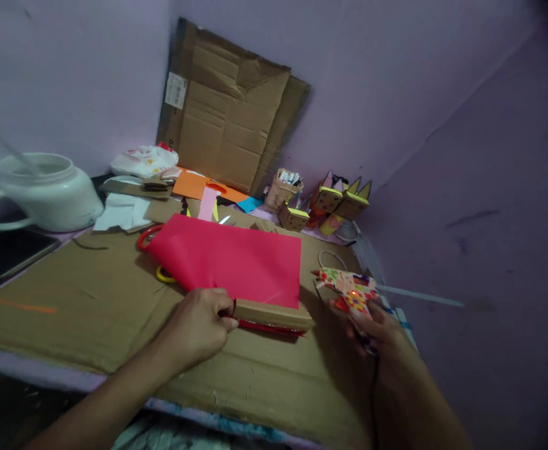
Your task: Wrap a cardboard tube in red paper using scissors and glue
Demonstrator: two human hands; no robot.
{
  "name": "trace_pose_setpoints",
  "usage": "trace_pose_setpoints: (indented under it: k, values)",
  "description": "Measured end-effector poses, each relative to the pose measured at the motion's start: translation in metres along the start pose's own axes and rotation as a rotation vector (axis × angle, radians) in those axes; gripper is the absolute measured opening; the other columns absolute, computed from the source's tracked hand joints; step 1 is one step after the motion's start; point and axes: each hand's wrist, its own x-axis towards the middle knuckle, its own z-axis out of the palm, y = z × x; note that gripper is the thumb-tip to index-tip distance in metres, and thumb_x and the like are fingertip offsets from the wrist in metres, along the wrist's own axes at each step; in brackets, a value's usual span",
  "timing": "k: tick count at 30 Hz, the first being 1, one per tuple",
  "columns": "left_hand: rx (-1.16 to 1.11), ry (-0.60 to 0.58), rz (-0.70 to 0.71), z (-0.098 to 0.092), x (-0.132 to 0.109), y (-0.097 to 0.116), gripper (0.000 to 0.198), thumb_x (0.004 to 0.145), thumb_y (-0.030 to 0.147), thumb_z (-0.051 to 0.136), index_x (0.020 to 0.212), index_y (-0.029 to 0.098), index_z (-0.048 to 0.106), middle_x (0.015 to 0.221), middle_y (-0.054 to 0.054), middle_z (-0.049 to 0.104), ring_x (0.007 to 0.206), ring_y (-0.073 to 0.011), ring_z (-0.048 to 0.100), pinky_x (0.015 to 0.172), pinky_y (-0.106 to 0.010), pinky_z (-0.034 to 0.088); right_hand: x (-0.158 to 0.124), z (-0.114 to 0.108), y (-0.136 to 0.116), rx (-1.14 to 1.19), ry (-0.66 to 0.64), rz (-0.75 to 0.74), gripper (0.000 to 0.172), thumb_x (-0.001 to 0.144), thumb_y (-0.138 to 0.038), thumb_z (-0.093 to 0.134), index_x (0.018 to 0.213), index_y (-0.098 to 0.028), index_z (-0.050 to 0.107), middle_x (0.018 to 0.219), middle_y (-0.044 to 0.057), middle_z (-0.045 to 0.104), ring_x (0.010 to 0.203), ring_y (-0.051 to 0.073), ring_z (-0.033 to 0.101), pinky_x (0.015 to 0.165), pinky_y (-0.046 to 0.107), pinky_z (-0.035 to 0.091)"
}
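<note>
My left hand (203,325) is closed in a pinch on the left end of a narrow cardboard strip (274,312), which lies along the near edge of a red paper sheet (229,257). A red edge shows under the strip. My right hand (372,325) grips a glue gun (349,290) with a colourful flowered body, its nozzle pointing left toward the strip's right end, a short gap away. A small red light glows on the gun. Everything rests on a large flat cardboard sheet (81,300).
A white jug (44,190) stands at the back left beside a dark tablet (6,253). Folded cardboard (229,115) leans on the wall. Scissors handles (149,234), coloured papers (192,184), a pen basket (283,187) and small paper-box figures (330,203) crowd the back.
</note>
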Motion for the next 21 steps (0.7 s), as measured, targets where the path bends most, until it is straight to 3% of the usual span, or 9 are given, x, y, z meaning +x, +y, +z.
trace_pose_setpoints:
  k: [4,8,10,13,15,18,19,21]
  values:
    - [-0.027,-0.004,-0.01,0.0,0.002,-0.001,0.02,0.068,0.018,0.053,0.052,0.02,0.043,0.059,0.002,0.048,0.059,-0.0149,0.051,0.056,-0.027,0.034,0.037,0.007,0.004,-0.041,0.043,0.021,0.023,0.06,-0.035,0.07,0.073,-0.017,0.063,0.061,0.003,0.064,0.05,0.015,0.059,0.036,0.019,0.036]
    - [-0.012,-0.008,-0.009,-0.001,0.002,0.001,0.02,0.069,0.022,0.05,0.051,0.02,0.042,0.057,0.002,0.047,0.058,-0.0149,0.05,0.056,-0.026,0.034,0.053,0.012,0.008,-0.095,0.086,0.016,0.024,0.06,-0.037,0.072,0.07,-0.015,0.068,0.061,0.005,0.067,0.061,0.021,0.065,0.048,0.025,0.045]
    - [0.001,0.003,-0.001,-0.001,0.002,0.001,0.019,0.069,0.025,0.049,0.051,0.02,0.043,0.057,0.002,0.048,0.057,-0.0152,0.05,0.055,-0.026,0.035,0.052,0.008,0.007,-0.245,0.189,-0.05,0.028,0.061,-0.041,0.072,0.074,-0.016,0.072,0.066,0.007,0.069,0.071,0.026,0.066,0.054,0.029,0.047]
    - [0.033,0.021,0.002,-0.001,0.002,0.0,0.019,0.068,0.029,0.048,0.052,0.021,0.045,0.056,0.001,0.05,0.057,-0.0161,0.053,0.054,-0.026,0.037,0.037,0.002,0.007,-0.516,0.39,-0.281,0.033,0.071,-0.043,0.065,0.09,-0.017,0.072,0.09,0.01,0.072,0.088,0.029,0.065,0.071,0.036,0.049]
    - [0.058,0.017,-0.009,-0.002,0.002,0.002,0.019,0.067,0.031,0.047,0.051,0.021,0.046,0.055,0.001,0.052,0.057,-0.0165,0.054,0.054,-0.026,0.038,0.019,0.002,0.011,-0.425,0.338,-0.365,0.033,0.076,-0.036,0.06,0.103,-0.018,0.067,0.103,0.01,0.07,0.089,0.024,0.065,0.078,0.037,0.05]
    - [0.076,-0.002,-0.033,-0.004,0.002,0.008,0.021,0.066,0.035,0.046,0.05,0.021,0.049,0.055,0.0,0.055,0.056,-0.0172,0.056,0.053,-0.026,0.039,-0.009,0.009,0.023,-0.177,0.017,-0.305,0.047,0.07,-0.028,0.065,0.116,-0.021,0.058,0.103,0.008,0.07,0.092,0.021,0.065,0.078,0.034,0.052]
    - [0.077,0.004,-0.04,-0.005,0.003,0.01,0.022,0.066,0.037,0.046,0.05,0.021,0.049,0.055,0.0,0.055,0.055,-0.0173,0.056,0.052,-0.026,0.039,-0.016,0.01,0.028,-0.141,-0.025,-0.287,0.05,0.069,-0.026,0.065,0.118,-0.022,0.056,0.101,0.007,0.07,0.094,0.021,0.065,0.079,0.033,0.052]
    - [0.069,0.029,-0.053,-0.006,0.003,0.014,0.023,0.065,0.038,0.047,0.049,0.022,0.049,0.054,0.0,0.056,0.055,-0.0178,0.056,0.052,-0.026,0.04,-0.021,0.01,0.033,-0.149,0.037,-0.289,0.045,0.071,-0.026,0.063,0.116,-0.022,0.056,0.095,0.006,0.071,0.091,0.02,0.066,0.078,0.034,0.052]
